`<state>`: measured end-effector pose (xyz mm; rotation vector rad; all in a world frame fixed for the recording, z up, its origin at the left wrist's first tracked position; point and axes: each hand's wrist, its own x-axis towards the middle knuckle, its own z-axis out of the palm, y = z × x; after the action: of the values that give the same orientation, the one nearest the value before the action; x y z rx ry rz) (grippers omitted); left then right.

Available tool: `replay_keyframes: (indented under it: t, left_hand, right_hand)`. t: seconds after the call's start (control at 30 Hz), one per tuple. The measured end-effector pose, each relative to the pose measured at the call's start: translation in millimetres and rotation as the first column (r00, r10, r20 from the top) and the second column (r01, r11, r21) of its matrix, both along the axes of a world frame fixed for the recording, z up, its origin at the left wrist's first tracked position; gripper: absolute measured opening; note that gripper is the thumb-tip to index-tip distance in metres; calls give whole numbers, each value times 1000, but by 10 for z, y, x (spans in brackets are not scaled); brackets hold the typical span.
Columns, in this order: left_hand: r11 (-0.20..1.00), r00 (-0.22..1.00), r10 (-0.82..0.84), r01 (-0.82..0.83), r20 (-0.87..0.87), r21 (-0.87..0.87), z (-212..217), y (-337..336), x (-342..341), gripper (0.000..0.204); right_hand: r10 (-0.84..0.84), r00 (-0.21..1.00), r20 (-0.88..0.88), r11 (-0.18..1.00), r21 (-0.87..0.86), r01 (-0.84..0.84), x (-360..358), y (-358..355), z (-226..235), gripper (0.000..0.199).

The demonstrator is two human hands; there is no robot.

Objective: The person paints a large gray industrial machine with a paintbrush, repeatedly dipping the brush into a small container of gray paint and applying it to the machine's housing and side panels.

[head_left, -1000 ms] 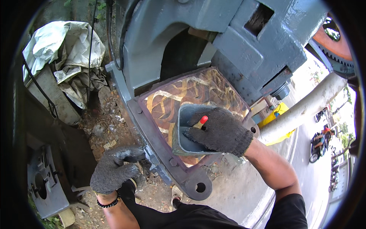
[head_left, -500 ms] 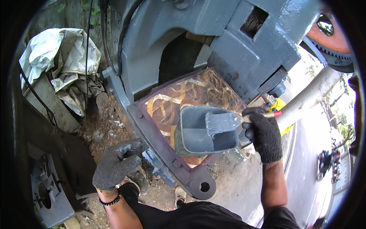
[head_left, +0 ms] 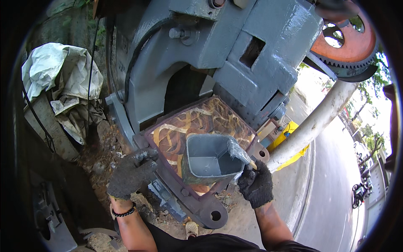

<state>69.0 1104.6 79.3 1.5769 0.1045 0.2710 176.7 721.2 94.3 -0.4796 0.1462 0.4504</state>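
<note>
My right hand (head_left: 256,185), in a dark knit glove, grips a paintbrush (head_left: 238,152) by its handle. The brush's wide, grey-coated bristles lie over the right rim of an open square can (head_left: 205,145). Grey paint coats the can's inner walls. The can stands on a brown-and-gold patterned cloth (head_left: 223,118) spread over the machine's flat bed. My left hand (head_left: 131,175), gloved too, is at the bed's left edge with thumb and fingers a little apart and nothing visible in it. Whether it touches the edge I cannot tell.
A large grey-painted machine (head_left: 184,52) rises behind the bed, with an orange toothed wheel (head_left: 350,40) at upper right. A pale pole (head_left: 315,122) slants beside a yellow object (head_left: 289,151). Crumpled white sheeting (head_left: 46,67) lies left. A road with motorcycles (head_left: 362,193) runs along the right.
My right hand has moved left and down; the brush has gone from lying across the can's opening to its right rim. My left hand has shifted slightly up. The view has tilted upward.
</note>
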Motion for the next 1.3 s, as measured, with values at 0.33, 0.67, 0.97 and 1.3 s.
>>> replay_keyframes:
  t: [0.33,0.67,0.97,1.3]
  left_hand:
    - [996,1000,7,-7,-1,89,-45,7,94,43]
    - [941,986,100,-49,-136,335,100,-91,153,40]
    - [960,973,87,-24,-215,280,214,-195,176,43]
    - [936,969,133,-53,-210,348,230,-182,97,45]
  right_hand:
    - [-41,997,-60,982,184,51,-177,127,35,26]
    - [378,621,686,-223,-584,780,-77,92,111,21]
    - [-46,996,72,995,89,40,-295,302,535,31]
    - [234,641,731,215,-682,699,-115,160,243,35]
